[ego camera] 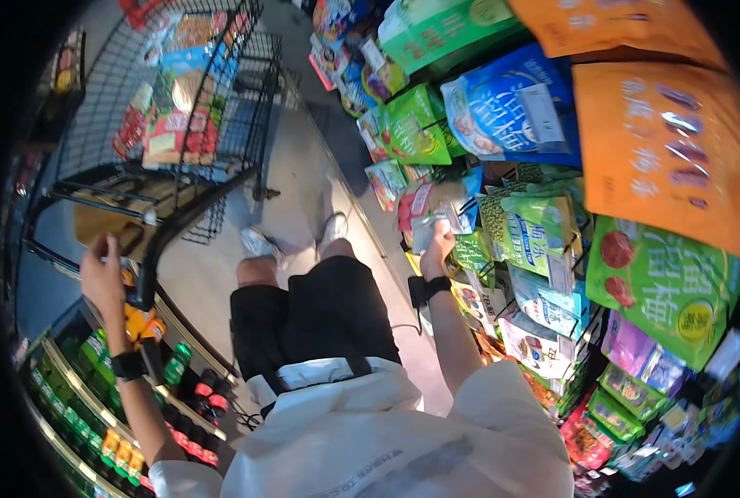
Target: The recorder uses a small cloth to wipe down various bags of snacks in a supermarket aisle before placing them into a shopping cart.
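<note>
My right hand [438,250] reaches into the snack rack on the right, its fingers pinched at a pale price tag [429,233]. Just behind that tag hangs a red and brown snack pouch [415,202]; whether my fingers also touch it is hidden. My left hand [104,277] is raised beside the black handle [152,261] of a shopping cart, its fingers loosely curled. Nothing shows in it, and its fingertips are partly turned from view. In the wire cart basket [102,118] lie several packaged goods, including a red pouch [182,134]. Each wrist wears a black band.
Large orange pouches [662,149], a blue pouch [507,112] and a green pouch [662,286] jut out from hooks on the right. A brown bag [108,218] sits low in the cart. Shelves of green bottles [96,355] and dark bottles [211,395] stand at lower left.
</note>
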### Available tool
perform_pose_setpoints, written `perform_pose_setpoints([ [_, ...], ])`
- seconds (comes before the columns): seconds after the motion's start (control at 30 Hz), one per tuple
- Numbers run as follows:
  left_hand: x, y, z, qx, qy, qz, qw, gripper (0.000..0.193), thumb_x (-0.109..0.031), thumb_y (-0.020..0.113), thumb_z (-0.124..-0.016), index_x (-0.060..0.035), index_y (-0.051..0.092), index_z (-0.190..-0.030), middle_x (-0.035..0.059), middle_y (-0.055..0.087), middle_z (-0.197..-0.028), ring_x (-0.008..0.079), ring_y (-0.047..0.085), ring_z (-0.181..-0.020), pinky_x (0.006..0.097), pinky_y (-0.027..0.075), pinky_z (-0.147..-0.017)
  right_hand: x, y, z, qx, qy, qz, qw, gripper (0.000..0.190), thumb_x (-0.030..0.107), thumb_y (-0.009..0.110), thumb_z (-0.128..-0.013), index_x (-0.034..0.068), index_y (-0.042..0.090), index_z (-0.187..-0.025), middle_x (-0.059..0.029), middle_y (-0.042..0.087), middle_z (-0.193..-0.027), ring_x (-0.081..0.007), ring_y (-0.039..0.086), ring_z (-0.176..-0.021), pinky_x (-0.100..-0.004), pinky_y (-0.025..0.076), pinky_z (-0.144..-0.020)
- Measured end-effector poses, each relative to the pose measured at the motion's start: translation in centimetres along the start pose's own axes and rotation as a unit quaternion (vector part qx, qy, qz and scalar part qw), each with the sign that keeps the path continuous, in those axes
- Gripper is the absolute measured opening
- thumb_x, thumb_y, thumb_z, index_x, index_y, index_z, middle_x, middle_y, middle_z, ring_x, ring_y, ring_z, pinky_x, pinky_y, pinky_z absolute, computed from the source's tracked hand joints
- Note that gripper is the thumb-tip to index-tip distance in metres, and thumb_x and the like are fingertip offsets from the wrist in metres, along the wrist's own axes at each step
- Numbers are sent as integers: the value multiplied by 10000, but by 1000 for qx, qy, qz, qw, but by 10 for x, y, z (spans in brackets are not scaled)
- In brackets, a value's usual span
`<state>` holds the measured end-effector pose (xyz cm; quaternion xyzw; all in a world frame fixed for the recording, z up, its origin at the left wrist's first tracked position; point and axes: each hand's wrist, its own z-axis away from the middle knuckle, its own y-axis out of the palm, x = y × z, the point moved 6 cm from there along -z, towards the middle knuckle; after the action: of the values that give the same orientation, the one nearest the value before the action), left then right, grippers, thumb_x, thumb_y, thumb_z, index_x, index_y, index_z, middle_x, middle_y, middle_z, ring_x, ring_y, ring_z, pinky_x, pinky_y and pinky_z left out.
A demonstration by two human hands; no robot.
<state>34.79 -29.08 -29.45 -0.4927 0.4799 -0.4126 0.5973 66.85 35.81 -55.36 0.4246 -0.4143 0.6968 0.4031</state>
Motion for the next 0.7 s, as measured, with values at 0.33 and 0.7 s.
perform_pose_setpoints([
  [0.33, -61, -4, -2, -35, 112, -45, 992, 306, -409, 634, -862, -137, 771, -888, 134, 718, -827, 348, 683, -755, 452, 533, -686, -20, -62, 44, 108, -21, 152, 982, 281, 272, 721, -809, 33, 714, -957, -69, 704, -794, -166, 658, -720, -342, 528, -668],
  [0.7, -177, -64, 62, 337, 268, 446, 785, 804, -288, 804, -820, 45, 397, -1429, 184, 546, -1316, 218, 572, -1162, 328, 482, -962, 314, 72, 256, 538, -141, 125, 821, 356, 160, 693, -782, -23, 676, -1087, -104, 690, -982, -191, 648, -960, -351, 507, -846],
])
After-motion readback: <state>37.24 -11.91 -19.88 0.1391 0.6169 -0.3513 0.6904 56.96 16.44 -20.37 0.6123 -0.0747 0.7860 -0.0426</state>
